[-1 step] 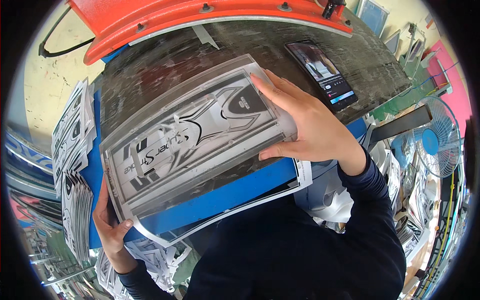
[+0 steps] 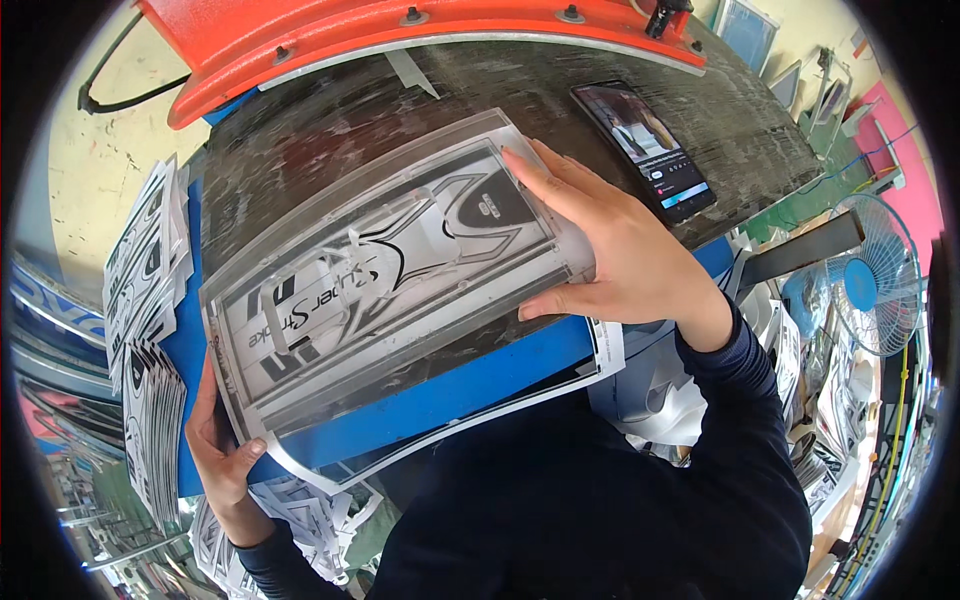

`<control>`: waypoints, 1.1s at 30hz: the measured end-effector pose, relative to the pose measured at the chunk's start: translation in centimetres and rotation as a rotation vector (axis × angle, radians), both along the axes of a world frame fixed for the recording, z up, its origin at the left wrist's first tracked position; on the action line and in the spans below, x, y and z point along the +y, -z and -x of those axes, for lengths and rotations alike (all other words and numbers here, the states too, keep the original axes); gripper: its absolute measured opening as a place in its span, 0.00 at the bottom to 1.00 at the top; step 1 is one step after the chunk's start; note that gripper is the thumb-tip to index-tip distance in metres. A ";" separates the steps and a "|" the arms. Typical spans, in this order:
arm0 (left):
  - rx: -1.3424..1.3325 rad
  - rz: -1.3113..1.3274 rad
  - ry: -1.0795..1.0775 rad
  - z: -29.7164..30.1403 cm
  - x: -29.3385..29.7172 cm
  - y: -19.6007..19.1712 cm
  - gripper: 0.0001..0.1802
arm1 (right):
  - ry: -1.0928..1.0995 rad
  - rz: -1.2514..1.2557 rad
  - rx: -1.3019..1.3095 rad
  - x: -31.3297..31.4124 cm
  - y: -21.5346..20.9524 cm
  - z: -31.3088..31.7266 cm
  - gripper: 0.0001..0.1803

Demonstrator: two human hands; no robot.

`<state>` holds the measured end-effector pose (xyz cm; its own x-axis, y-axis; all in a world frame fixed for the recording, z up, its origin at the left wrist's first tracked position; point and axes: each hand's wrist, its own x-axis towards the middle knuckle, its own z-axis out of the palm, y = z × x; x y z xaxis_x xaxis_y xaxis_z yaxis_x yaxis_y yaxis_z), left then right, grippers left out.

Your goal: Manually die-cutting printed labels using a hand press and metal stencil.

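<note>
Both hands hold a clear plastic cutting die [image 2: 400, 340], a thick see-through board with raised outlines, tilted over the table. My right hand [image 2: 610, 240] grips its right end, thumb at the near edge and fingers over the far side. At the lower left corner, my left hand [image 2: 222, 440] has its thumb near the near edge and its fingers along the left side. Through the plastic shows a white sheet printed with black and grey graphics [image 2: 490, 207]. The white edge of a printed sheet [image 2: 608, 345] sticks out at the near right; whether it is the same sheet I cannot tell.
A red press part [image 2: 330, 30] with bolts spans the far side of the scuffed dark table [image 2: 330, 120]. A phone [image 2: 645, 145] lies at the right. Stacked printed sheets [image 2: 150, 400] stand at the left beside a blue board [image 2: 470, 375]. A fan [image 2: 870, 285] is far right.
</note>
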<state>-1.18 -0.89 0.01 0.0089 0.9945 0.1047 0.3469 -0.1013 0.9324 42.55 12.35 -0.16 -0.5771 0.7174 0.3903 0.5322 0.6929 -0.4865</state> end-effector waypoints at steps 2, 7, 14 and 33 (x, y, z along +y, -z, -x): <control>-0.005 -0.010 -0.003 -0.1 0.1 0.1 0.66 | 0.007 -0.006 0.000 -0.1 0.0 0.0 0.64; 0.002 -0.038 -0.012 -0.4 0.1 -0.2 0.66 | 0.014 -0.027 -0.022 0.0 0.1 0.0 0.64; -0.020 -0.042 0.012 -0.9 0.1 -0.4 0.65 | -0.021 -0.036 -0.026 0.3 0.0 0.0 0.61; 0.055 -0.061 0.009 -0.3 0.0 -0.4 0.57 | -0.020 0.028 -0.027 -0.5 -1.5 0.2 0.59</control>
<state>-0.86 -0.91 0.39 0.0246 0.9862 0.1639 0.3961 -0.1602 0.9041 42.35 11.89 1.32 -0.6018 0.7159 0.3539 0.5314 0.6898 -0.4917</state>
